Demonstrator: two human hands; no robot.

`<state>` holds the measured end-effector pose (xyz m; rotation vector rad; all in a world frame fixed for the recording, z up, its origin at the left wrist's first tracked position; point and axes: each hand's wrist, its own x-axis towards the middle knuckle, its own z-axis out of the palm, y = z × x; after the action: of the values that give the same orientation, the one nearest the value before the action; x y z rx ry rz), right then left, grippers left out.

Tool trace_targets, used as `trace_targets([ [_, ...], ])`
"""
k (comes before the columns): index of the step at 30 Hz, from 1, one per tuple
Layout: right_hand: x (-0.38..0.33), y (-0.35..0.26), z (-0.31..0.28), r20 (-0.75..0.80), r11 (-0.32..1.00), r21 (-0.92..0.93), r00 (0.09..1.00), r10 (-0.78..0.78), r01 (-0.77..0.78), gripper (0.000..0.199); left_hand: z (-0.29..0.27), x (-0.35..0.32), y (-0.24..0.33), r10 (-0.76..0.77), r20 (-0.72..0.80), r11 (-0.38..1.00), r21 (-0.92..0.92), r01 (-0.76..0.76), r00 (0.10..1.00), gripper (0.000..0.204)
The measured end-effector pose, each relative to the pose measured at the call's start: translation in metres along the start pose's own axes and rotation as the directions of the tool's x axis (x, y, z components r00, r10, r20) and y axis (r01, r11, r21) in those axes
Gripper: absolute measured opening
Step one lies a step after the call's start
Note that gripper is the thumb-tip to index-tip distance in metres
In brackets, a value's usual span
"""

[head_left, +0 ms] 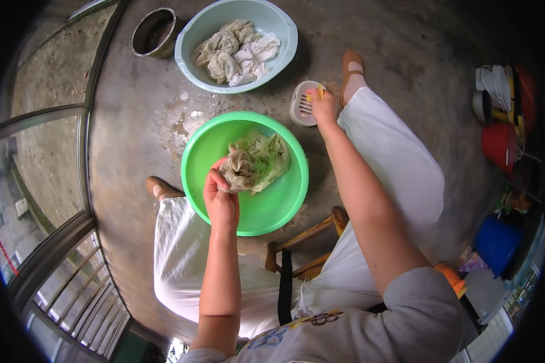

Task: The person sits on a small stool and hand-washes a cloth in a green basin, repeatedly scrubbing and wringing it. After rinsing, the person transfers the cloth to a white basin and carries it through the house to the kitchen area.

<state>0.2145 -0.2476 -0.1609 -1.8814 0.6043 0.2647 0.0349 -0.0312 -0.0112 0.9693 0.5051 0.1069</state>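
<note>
In the bright green basin (194, 181) lies a wet, crumpled beige cloth (263, 154). My left hand (220, 193) is closed on its near left edge and lifts part of it toward the basin's left side. Off to the right, my right hand (324, 109) grips a small yellow bar of soap (315, 92) over a white slotted soap dish (298, 115). That dish rests on the floor between the basin and my right foot. Whether the soap touches the dish I cannot tell.
A pale blue basin (188, 57) with several crumpled white and beige cloths stands beyond the green one. A dark round pot (155, 33) is left of it. I sit on a wooden stool (309, 233). A red bucket (499, 145) and blue container (498, 242) stand far right; glass panels (39, 175) line the left.
</note>
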Motion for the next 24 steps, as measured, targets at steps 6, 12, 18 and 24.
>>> trace_targets([
  [6, 0.060, 0.139, 0.011, 0.051, 0.865, -0.499, 0.998, -0.037, 0.058, 0.036, -0.001, 0.021, -0.014, -0.096, -0.007, 0.985, -0.145, 0.094, 0.995, 0.023],
  [12, -0.004, 0.011, 0.005, -0.155, 0.786, -0.551, 0.891, -0.427, 0.280, 0.037, -0.008, 0.016, 0.010, -0.067, 0.134, 0.988, -0.129, 0.084, 0.989, 0.023],
  [18, -0.140, -0.118, 0.021, 0.534, 0.644, 0.340, 0.423, -0.732, 0.685, 0.033, 0.000, 0.000, 0.058, 0.091, 0.401, 0.993, 0.034, -0.115, 0.912, 0.025],
  [24, -0.205, -0.125, 0.018, 0.797, 0.917, 0.394, 0.522, -0.304, -0.067, 0.045, -0.021, -0.030, 0.112, 0.081, 0.209, 0.969, 0.213, -0.126, 0.975, 0.028],
])
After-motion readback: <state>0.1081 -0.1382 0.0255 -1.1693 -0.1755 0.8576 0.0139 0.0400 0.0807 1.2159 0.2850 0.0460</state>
